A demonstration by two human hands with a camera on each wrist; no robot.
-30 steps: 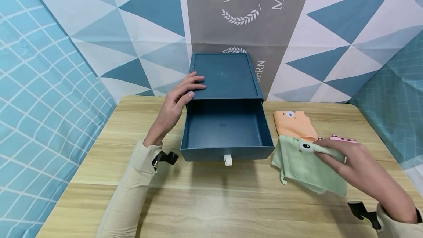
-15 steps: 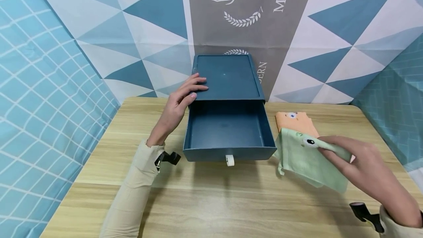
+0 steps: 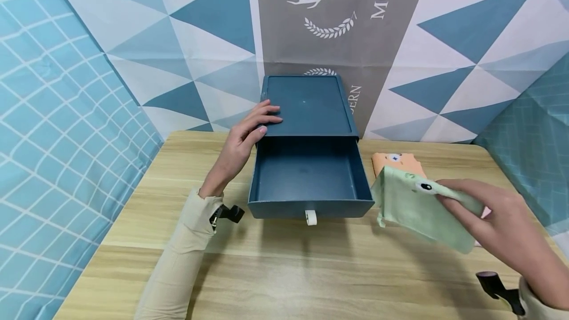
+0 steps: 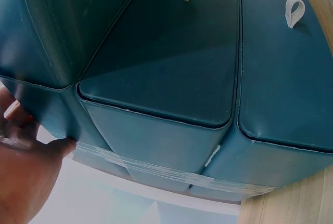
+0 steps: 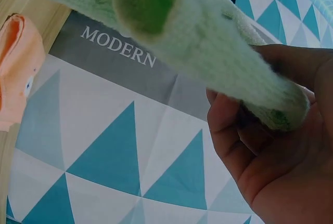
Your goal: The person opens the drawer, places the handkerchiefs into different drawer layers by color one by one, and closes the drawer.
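Observation:
A dark blue drawer unit [image 3: 311, 105] stands against the back wall, its top drawer [image 3: 311, 210] pulled out and bare inside. My left hand [image 3: 235, 149] rests on the unit's left top edge, fingers lying over the lid. Thumb and fingers of my right hand [image 3: 507, 216] pinch a folded pale green towel [image 3: 418, 211] with a cartoon eye, lifted above the table just right of the drawer. In the right wrist view the fuzzy green towel [image 5: 203, 52] crosses above the orange towel [image 5: 23, 73]. Partly behind it in the head view lies that folded orange towel [image 3: 400, 162].
A white pull loop [image 3: 311, 218] hangs from the drawer front. Below it, closed drawers [image 4: 171, 63] with loops show in the left wrist view. Something pink [image 3: 486, 211] is mostly hidden behind the right hand. Patterned cloth walls [image 3: 480, 38] border the wooden table [image 3: 284, 275].
My right hand has raised the green towel off the table and shifted slightly right, still pinching it. The left hand stays on the unit. The head view has shifted a little.

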